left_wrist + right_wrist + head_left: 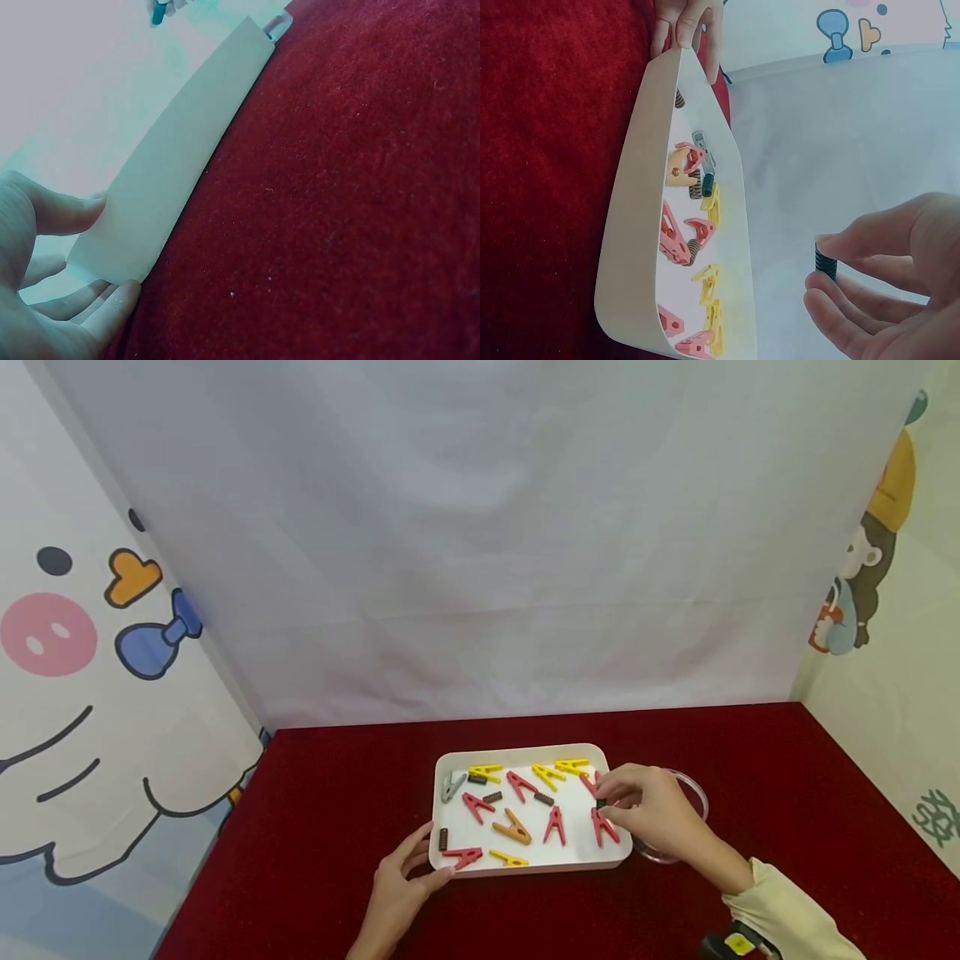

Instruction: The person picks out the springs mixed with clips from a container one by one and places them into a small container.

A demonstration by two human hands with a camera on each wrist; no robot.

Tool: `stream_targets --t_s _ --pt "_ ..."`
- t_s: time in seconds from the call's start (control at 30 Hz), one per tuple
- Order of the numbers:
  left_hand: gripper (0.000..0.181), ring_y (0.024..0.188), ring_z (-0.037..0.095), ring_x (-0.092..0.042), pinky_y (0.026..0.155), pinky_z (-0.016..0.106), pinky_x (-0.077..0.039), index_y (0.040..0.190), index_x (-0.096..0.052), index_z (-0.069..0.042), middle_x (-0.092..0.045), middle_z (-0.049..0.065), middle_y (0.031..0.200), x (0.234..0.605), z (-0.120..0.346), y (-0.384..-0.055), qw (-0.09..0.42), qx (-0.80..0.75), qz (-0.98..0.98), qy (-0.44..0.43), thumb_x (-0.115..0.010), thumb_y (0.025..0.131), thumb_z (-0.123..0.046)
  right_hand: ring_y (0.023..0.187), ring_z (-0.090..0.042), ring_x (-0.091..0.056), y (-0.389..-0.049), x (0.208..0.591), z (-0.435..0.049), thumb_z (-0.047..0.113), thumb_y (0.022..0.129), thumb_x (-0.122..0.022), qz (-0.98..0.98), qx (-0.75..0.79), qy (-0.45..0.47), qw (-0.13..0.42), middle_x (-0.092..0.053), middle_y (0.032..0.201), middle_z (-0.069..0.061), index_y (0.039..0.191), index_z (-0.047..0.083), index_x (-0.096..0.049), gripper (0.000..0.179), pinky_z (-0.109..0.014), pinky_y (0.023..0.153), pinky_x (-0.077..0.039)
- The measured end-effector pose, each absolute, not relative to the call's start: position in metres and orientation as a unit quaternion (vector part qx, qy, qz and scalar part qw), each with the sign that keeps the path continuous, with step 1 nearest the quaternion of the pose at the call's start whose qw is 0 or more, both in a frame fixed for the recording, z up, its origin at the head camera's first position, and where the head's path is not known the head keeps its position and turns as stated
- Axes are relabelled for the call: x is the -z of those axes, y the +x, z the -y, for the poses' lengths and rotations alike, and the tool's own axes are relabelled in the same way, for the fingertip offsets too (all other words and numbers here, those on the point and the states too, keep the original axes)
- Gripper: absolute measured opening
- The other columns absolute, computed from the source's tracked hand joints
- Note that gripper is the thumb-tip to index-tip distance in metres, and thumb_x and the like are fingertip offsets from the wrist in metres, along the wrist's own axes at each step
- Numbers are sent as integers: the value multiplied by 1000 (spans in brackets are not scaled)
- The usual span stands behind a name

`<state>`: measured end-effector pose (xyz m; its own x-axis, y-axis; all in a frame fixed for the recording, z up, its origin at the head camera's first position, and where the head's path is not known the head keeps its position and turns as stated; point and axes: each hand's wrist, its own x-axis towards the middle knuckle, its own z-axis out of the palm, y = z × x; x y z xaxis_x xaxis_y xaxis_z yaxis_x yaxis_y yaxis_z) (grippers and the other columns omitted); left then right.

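Note:
Between the thumb and fingertips of my right hand (pixel 660 814) a dark green coil spring (pixel 826 265) is pinched, above the right end of a white tray (pixel 540 867). My left hand (pixel 397 885) holds the tray's near left corner, thumb at the front wall and fingers round the side. Scattered in the tray lie several red clips (pixel 555 825), several yellow clips (pixel 549 776), an orange clip (pixel 513 828) and a grey clip (pixel 452 787). Among them are brown springs (pixel 443 839) and another dark green spring (pixel 477 780).
A clear round dish (pixel 703 799) stands right of the tray, partly hidden behind my right hand and forearm. Red cloth (pixel 337 793) covers the table. A pale curtain (pixel 480 568) hangs behind, with cartoon-printed panels on both sides.

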<state>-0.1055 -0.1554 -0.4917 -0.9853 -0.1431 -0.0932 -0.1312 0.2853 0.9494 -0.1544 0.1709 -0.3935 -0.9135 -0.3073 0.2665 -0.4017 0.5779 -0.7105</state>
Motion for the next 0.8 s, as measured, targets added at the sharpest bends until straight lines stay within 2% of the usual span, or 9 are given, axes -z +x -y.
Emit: stream_targets --t_s 0.57,0.8 --pt "69 111 29 -55 82 36 -50 136 -52 -13 -59 14 119 494 156 -107 5 584 806 97 -79 73 -7 77 -15 -63 -151 385 -181 -1 73 -76 908 -380 166 59 -67 97 -6 84 7 -72 14 -26 67 -53" --pt "69 111 28 -55 82 36 -49 136 -53 -15 -59 13 119 495 156 -108 5 581 808 97 -79 73 -8 79 -17 -64 -150 385 -189 0 74 -77 908 -388 151 52 -67 99 -7 86 9 -72 16 -29 68 -55"
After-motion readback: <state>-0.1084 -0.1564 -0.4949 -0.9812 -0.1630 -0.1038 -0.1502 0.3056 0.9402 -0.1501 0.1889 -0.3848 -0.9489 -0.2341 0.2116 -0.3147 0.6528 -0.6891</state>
